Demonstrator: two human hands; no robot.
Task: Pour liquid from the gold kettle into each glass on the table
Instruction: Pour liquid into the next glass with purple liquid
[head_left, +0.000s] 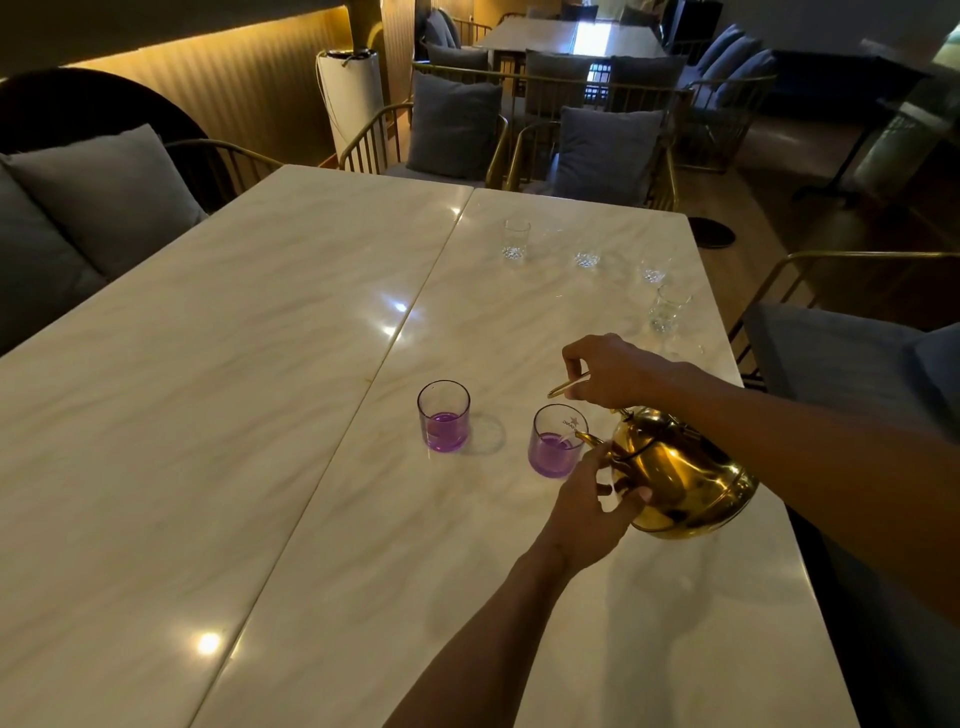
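Over the near glass (557, 441) on the table (260, 415), the kettle (680, 473) tilts, its spout (587, 438) at the rim. The right hand (613, 371) grips its thin handle (569, 387); the left hand (592, 499) clasps the slick, probably heavy body beside the spout. The glass bears a star logo, its lettering unreadable.

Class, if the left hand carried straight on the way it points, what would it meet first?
The gold kettle: the left hand touches its body by the spout, and would probably just miss the nearer purple glass.
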